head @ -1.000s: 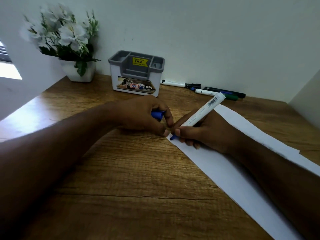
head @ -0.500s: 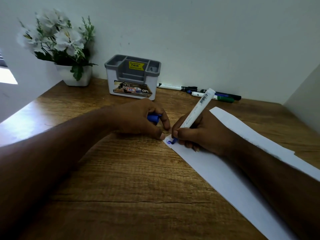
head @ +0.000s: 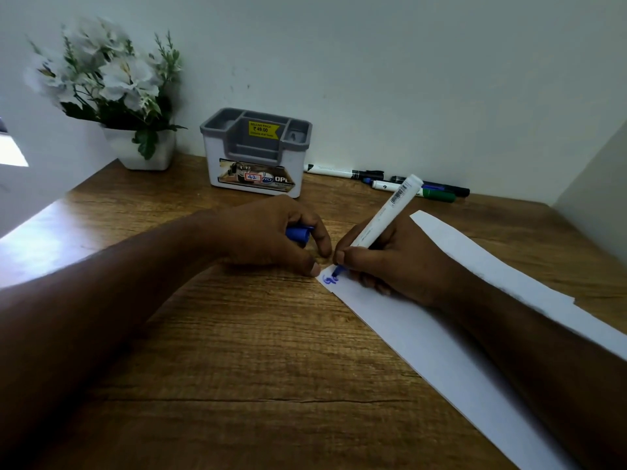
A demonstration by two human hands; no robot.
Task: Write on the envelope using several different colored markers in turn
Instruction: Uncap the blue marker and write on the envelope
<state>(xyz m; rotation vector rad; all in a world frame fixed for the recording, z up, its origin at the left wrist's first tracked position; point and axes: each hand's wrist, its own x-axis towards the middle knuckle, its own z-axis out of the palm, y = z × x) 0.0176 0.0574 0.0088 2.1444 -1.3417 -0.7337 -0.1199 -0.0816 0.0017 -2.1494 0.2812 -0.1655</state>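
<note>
A long white envelope (head: 424, 337) lies slanted across the right side of the wooden desk (head: 237, 351). My right hand (head: 390, 262) grips a white marker with a blue tip (head: 383, 218), the tip touching the envelope's near-left corner beside a small blue scribble (head: 329, 279). My left hand (head: 271, 235) rests just left of that corner, its thumb tip at the envelope's edge, fingers curled round the blue cap (head: 298, 233). Three more markers (head: 420, 188) lie against the back wall; black and green caps show.
A grey and white desk organiser (head: 256, 154) stands at the back centre, with a price sticker on it. A white pot of white flowers (head: 135, 144) fills the back left corner. A side wall (head: 597, 198) closes the desk on the right.
The marker tip came down on the envelope's corner and drew a small blue mark, which has grown. My left hand stayed beside it with the cap. The view shifted slightly.
</note>
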